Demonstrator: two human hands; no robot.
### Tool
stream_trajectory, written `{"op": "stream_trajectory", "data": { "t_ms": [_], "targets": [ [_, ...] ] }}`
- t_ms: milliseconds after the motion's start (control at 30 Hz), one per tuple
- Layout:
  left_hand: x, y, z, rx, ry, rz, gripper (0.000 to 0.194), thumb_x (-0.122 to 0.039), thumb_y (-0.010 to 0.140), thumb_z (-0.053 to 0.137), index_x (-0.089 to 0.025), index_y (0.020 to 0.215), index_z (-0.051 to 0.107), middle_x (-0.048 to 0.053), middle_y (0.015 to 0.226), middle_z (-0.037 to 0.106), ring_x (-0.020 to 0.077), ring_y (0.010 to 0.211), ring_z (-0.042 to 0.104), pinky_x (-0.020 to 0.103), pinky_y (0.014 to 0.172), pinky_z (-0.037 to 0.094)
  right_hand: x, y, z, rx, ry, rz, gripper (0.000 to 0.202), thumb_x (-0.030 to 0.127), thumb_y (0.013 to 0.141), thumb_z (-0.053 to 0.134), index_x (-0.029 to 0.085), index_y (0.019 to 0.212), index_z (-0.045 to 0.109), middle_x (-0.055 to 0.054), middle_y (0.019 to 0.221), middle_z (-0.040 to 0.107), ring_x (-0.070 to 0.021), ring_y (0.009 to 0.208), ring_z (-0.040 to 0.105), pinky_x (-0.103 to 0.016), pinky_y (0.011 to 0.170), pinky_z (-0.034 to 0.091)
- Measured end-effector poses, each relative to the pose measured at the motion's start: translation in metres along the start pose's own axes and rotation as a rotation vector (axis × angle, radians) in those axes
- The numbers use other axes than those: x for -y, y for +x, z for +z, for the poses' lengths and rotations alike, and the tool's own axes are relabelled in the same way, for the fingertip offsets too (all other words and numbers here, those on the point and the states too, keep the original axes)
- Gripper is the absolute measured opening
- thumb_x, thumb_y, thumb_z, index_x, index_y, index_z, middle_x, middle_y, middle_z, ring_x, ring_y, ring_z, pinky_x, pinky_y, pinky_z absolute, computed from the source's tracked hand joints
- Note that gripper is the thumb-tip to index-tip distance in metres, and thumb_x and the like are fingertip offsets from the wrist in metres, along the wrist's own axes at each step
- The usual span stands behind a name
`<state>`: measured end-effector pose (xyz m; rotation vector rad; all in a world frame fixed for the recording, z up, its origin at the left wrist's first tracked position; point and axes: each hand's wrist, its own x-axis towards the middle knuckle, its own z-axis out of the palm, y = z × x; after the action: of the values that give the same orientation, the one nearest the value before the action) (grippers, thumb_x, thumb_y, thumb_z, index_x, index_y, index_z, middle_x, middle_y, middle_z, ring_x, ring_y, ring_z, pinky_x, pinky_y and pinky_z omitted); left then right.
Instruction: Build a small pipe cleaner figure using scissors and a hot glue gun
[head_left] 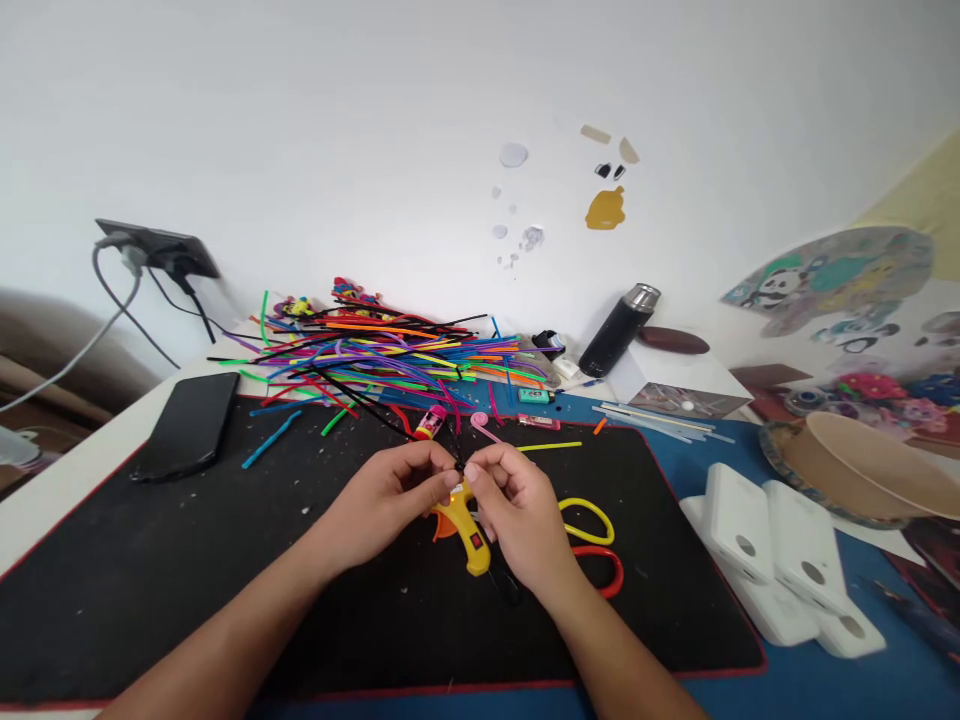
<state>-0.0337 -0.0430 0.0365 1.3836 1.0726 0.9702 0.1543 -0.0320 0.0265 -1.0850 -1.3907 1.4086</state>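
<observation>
Close together over the black mat, both hands pinch a black pipe cleaner (460,464) between thumb and fingertips. My left hand (386,500) comes to it from the left, and my right hand (521,510) meets it from the right. Much of the held piece is hidden by the fingers. Just beneath the hands lies a yellow glue gun (474,548) with an orange trigger. Scissors with a yellow loop (609,520) and a red loop lie partly behind my right hand. Beyond the fingertips are a pink spiral pipe cleaner (480,422) and a pink-capped glue stick (430,422).
A heap of colourful pipe cleaners (390,345) spreads along the wall. The phone (187,425) rests on the mat's left edge. A black flask (619,330) leans at the back. White boxy devices (780,560) are stacked at right, near a beige bowl (877,465). Clear glue sticks (660,422) lie behind.
</observation>
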Motion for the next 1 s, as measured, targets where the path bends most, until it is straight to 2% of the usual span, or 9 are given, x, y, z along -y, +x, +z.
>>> {"op": "stream_trajectory", "data": {
  "t_ms": [333, 700, 1000],
  "targets": [
    [-0.0012, 0.0004, -0.0016, -0.006, -0.029, -0.029, 0.041, -0.056, 0.093, 0.071, -0.016, 0.084, 0.067, -0.002, 0.069, 0.057, 0.0109, 0.06, 0.047, 0.023, 0.056, 0.039, 0.0017, 0.0004, 0.0002, 0.014, 0.021, 0.012, 0.03, 0.048, 0.091, 0.074, 0.021, 0.087, 0.064, 0.01, 0.054, 0.046, -0.0072, 0.042, 0.038, -0.02, 0.042, 0.03],
    [0.0011, 0.0, -0.0014, 0.007, -0.006, -0.03, 0.04, -0.055, 0.094, 0.07, -0.016, 0.085, 0.068, -0.001, 0.071, 0.058, 0.0118, 0.062, 0.05, 0.024, 0.058, 0.042, 0.0018, 0.001, 0.0005, 0.044, 0.012, 0.036, 0.028, 0.047, 0.089, 0.074, 0.022, 0.086, 0.063, 0.011, 0.052, 0.046, -0.0079, 0.04, 0.039, -0.019, 0.039, 0.032],
    [-0.0015, 0.0003, -0.0003, 0.019, -0.038, -0.038, 0.041, -0.056, 0.092, 0.074, -0.016, 0.084, 0.068, -0.002, 0.069, 0.058, 0.0114, 0.061, 0.049, 0.024, 0.058, 0.041, 0.0024, 0.0025, -0.0013, 0.11, 0.125, 0.077, 0.034, 0.051, 0.088, 0.077, 0.021, 0.087, 0.062, 0.012, 0.05, 0.047, -0.0068, 0.036, 0.038, -0.019, 0.038, 0.03]
  ]
}}
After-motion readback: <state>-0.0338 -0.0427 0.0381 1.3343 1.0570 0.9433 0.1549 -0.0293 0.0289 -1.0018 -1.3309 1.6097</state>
